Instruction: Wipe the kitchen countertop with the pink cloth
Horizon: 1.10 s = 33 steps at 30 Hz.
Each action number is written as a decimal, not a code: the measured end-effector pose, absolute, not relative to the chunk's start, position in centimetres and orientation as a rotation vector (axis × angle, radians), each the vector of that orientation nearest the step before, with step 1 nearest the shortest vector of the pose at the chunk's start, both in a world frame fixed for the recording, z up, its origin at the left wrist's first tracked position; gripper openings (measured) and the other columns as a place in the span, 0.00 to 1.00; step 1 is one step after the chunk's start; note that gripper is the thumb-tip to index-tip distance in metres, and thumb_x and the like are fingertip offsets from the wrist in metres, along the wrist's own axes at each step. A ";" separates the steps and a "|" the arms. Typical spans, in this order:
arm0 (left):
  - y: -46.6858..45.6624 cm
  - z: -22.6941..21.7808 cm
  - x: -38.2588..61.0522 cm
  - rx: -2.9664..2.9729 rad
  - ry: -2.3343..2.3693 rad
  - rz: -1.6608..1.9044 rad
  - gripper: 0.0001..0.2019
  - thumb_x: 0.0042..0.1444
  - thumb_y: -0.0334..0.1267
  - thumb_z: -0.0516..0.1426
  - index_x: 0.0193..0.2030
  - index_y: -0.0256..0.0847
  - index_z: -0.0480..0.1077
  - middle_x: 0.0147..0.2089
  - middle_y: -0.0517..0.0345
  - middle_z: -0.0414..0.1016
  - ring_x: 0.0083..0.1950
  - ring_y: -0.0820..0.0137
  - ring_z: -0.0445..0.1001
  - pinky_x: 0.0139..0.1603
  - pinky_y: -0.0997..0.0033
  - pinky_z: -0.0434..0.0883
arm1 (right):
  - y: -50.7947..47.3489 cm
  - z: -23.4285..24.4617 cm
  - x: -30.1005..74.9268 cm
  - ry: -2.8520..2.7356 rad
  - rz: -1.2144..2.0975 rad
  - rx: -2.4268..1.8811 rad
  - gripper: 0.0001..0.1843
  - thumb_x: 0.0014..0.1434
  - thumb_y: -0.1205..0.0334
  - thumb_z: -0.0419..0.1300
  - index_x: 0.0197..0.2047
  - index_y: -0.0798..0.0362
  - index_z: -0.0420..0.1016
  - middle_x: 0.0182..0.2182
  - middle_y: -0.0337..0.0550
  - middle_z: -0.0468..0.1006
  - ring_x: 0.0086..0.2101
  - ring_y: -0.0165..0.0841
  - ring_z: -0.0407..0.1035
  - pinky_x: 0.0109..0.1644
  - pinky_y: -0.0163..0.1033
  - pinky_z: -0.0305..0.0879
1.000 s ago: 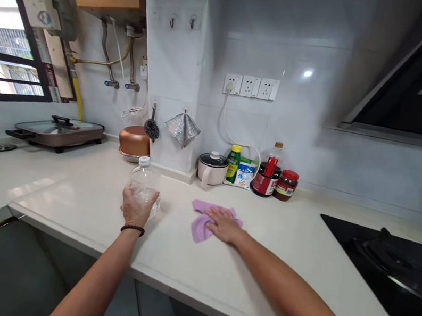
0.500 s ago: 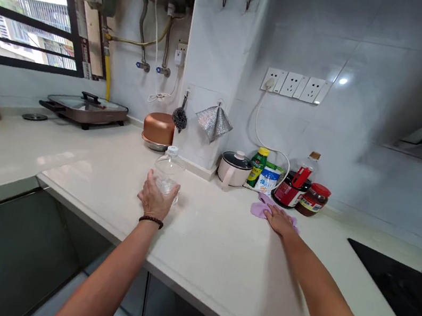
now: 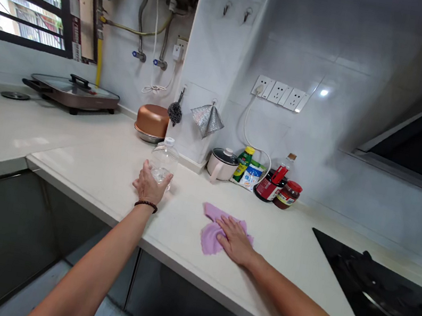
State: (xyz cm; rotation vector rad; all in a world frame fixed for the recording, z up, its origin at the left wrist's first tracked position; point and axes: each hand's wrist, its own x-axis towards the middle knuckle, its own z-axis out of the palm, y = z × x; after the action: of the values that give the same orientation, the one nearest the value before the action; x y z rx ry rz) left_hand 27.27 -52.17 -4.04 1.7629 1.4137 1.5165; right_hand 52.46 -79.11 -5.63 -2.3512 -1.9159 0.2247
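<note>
My left hand (image 3: 148, 186), with a dark bead bracelet at the wrist, is wrapped round the lower part of a clear plastic bottle (image 3: 164, 159) with a white cap, standing upright on the white countertop (image 3: 110, 179). My right hand (image 3: 235, 239) lies flat, fingers stretched out, pressing on a purple cloth (image 3: 212, 230) spread on the counter near its front edge.
Against the back wall stand a small white pot (image 3: 222, 163), a green bottle (image 3: 243, 164), a snack bag, a dark sauce bottle (image 3: 269, 185) and a red-lidded jar (image 3: 288, 194). A copper pot (image 3: 152, 122) and an electric griddle (image 3: 72, 93) sit left. A black hob (image 3: 382, 294) lies right.
My right hand has dragged the purple cloth from beside the jars at the back toward the front edge of the counter. The left hand keeps hold of the bottle.
</note>
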 end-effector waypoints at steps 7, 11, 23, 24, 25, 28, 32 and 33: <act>-52.5 -4.2 27.1 1.741 1.390 1.533 0.45 0.61 0.54 0.63 0.78 0.39 0.50 0.70 0.32 0.71 0.73 0.46 0.68 0.70 0.37 0.62 | -89.0 -6.1 55.1 -1.892 0.292 -2.358 0.40 0.71 0.29 0.43 0.80 0.32 0.53 0.80 0.31 0.47 0.79 0.42 0.38 0.83 0.60 0.34; -52.4 -4.1 27.3 1.707 1.394 1.527 0.46 0.60 0.53 0.64 0.78 0.38 0.51 0.69 0.32 0.72 0.72 0.46 0.69 0.70 0.37 0.62 | -88.6 -6.6 56.6 -1.796 0.239 -2.433 0.40 0.70 0.28 0.43 0.80 0.30 0.52 0.79 0.28 0.48 0.79 0.41 0.38 0.83 0.58 0.36; -52.1 -4.2 27.6 1.688 1.399 1.534 0.45 0.58 0.51 0.65 0.76 0.38 0.53 0.67 0.34 0.73 0.72 0.46 0.69 0.70 0.38 0.63 | -64.6 -5.4 52.9 -1.693 0.120 -2.690 0.42 0.74 0.38 0.37 0.83 0.51 0.45 0.81 0.48 0.45 0.79 0.45 0.39 0.81 0.54 0.39; -52.1 -4.2 27.6 1.695 1.398 1.535 0.45 0.58 0.51 0.65 0.76 0.37 0.53 0.67 0.33 0.73 0.71 0.46 0.69 0.70 0.39 0.62 | -62.5 -5.2 52.6 -1.663 0.121 -2.708 0.42 0.74 0.38 0.37 0.83 0.52 0.44 0.81 0.48 0.45 0.79 0.46 0.39 0.81 0.54 0.39; -52.1 -4.2 27.7 1.704 1.396 1.535 0.45 0.58 0.51 0.65 0.76 0.36 0.53 0.67 0.33 0.73 0.71 0.46 0.70 0.70 0.39 0.62 | -60.6 -5.0 52.3 -1.638 0.119 -2.719 0.43 0.74 0.38 0.36 0.83 0.52 0.44 0.81 0.49 0.44 0.78 0.47 0.39 0.80 0.54 0.39; -52.0 -4.4 27.8 1.727 1.382 1.539 0.44 0.58 0.52 0.65 0.76 0.37 0.53 0.67 0.34 0.73 0.71 0.47 0.70 0.70 0.40 0.62 | -55.8 -4.6 52.2 -1.578 0.098 -2.727 0.44 0.74 0.36 0.35 0.83 0.53 0.44 0.81 0.52 0.44 0.78 0.48 0.42 0.80 0.56 0.39; -51.8 -4.6 27.9 1.734 1.400 1.544 0.44 0.58 0.52 0.65 0.76 0.39 0.53 0.67 0.35 0.74 0.70 0.47 0.71 0.69 0.40 0.62 | -51.5 -4.2 52.7 -1.514 0.090 -2.727 0.44 0.73 0.37 0.34 0.82 0.53 0.44 0.80 0.56 0.47 0.77 0.50 0.46 0.79 0.60 0.41; -51.8 -4.6 27.9 1.737 1.404 1.544 0.45 0.58 0.52 0.65 0.76 0.39 0.53 0.67 0.34 0.74 0.70 0.46 0.71 0.69 0.40 0.62 | -50.9 -4.1 52.8 -1.507 0.089 -2.721 0.44 0.73 0.37 0.33 0.82 0.54 0.44 0.80 0.57 0.46 0.77 0.50 0.46 0.79 0.61 0.42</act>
State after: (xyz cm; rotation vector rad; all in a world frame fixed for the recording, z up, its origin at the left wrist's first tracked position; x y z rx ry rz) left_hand 27.87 -51.83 -4.58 1.7366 1.4037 1.5436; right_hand 52.76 -50.91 -4.08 -2.7206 -1.5069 0.0886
